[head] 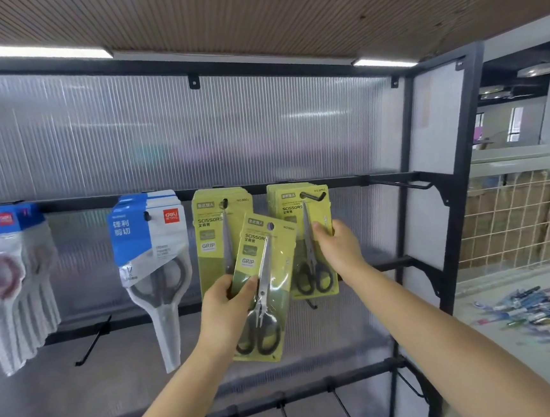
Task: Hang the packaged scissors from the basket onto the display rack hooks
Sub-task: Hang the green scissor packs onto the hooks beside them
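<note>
At the far left of the display rack [445, 193] a bunch of clear packets with pinkish scissors [11, 284] hangs from the top rail, and next to it a stack of blue-and-white packets [152, 252] with grey-handled scissors hangs on its own hook. Right of those comes a stack of yellow-green scissor packs [211, 237] on a hook. In front of that stack my left hand [226, 309] grips one yellow-green pack of black-handled scissors [265, 289], thumb across its front and fingers curled behind; the pack is tilted, its top leaning right, its hang hole on no hook. Further right, another yellow-green stack [306, 239] hangs on a black hook [314, 196], and my right hand [338, 247] pinches the right edge of its front pack, thumb on the face. Beyond that an empty hook [404, 183] sticks out from the rail beside the rack's black upright, and loose packets [538, 310] lie on the floor at far right.
</note>
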